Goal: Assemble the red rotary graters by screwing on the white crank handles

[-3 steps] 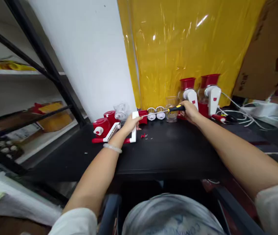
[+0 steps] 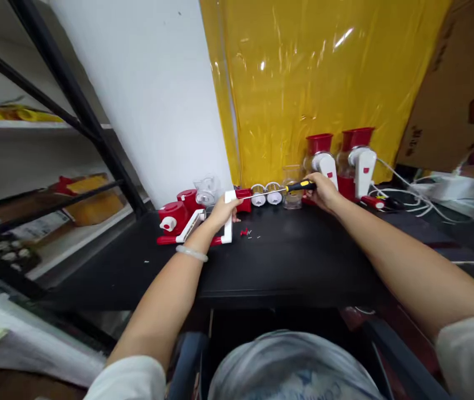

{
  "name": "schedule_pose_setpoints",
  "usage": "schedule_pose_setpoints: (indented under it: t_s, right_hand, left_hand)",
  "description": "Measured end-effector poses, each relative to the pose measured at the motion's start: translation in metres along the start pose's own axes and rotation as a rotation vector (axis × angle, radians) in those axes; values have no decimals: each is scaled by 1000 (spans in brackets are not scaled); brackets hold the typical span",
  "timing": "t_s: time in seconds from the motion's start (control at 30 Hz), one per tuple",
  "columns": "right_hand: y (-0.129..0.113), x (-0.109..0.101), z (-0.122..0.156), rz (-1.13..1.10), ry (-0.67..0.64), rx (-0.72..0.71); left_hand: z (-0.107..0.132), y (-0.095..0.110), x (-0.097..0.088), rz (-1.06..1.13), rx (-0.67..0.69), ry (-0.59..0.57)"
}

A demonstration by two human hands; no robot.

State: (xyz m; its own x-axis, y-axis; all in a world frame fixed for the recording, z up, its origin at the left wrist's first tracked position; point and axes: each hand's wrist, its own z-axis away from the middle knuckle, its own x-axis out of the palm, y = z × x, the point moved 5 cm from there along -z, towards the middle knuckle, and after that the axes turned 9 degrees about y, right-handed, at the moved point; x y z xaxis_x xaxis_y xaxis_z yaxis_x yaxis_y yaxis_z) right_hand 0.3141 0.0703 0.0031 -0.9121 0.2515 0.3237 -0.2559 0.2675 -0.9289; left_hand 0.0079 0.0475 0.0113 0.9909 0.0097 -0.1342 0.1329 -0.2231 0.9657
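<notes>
My left hand is wrapped round a white and red plastic part standing on the black table. Fingers of my right hand grip the yellow and black handle of a screwdriver. The screwdriver's shaft lies level and its tip meets the red end of the part near my left hand. A few small screws and red bits lie on the table just below the part.
Red and white appliance pieces lie left of my hand, with a clear cup behind. Two assembled red and white units stand at the yellow sheet. White cables trail right. A black shelf frame rises at left.
Almost nothing differs; my right hand and the screwdriver have shifted very slightly.
</notes>
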Motion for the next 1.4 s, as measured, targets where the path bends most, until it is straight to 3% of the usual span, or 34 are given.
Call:
schedule_pose_setpoints:
  t_s: [0.1,0.27,0.4,0.63,1.07,1.4]
  right_hand:
    - [-2,-2,4,-65,69,34]
    - [-6,-3,5,-119,53,9]
    - [-6,-3,3,-52,67,-65]
    - [-7,-4,6,99,166,-63]
    - [-11,-1,10,-98,73,-8]
    - [-7,-4,5,111,113,-108]
  left_hand:
    - [0,0,1,-2,-6,-2]
    - [1,-2,4,5,-7,-31]
    - [2,-1,3,11,-7,-26]
    - [2,0,4,2,5,-52]
    - [4,0,5,50,-3,-68]
    - [-1,-2,3,-77,43,-12]
